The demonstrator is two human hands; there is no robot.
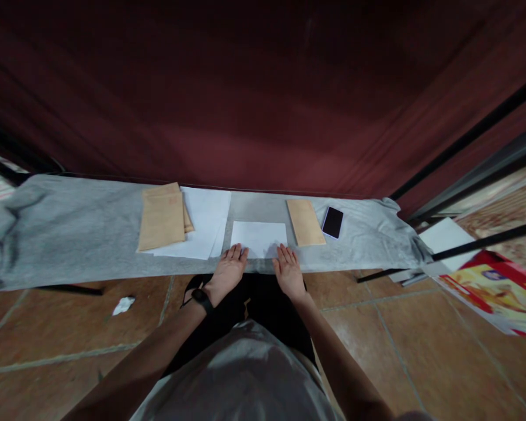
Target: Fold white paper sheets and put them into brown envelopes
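Observation:
A white sheet of paper (258, 237), wider than it is deep, lies on the grey cloth in front of me. My left hand (231, 268) rests flat at its near left corner, fingers stretched out. At the near right corner lies my right hand (288, 270), its fingers also extended over the paper's edge. Neither hand grips anything. To the left, brown envelopes (162, 219) overlap larger white sheets (206, 213). A single brown envelope (305, 222) is just right of the paper, with a dark-screened phone (333, 222) beyond it.
The grey cloth (92, 228) covers a long narrow table against a dark red surface (245, 117). A red and yellow box (499, 286) stands at the right by black metal bars. A crumpled white tissue (123, 305) lies on the tiled floor.

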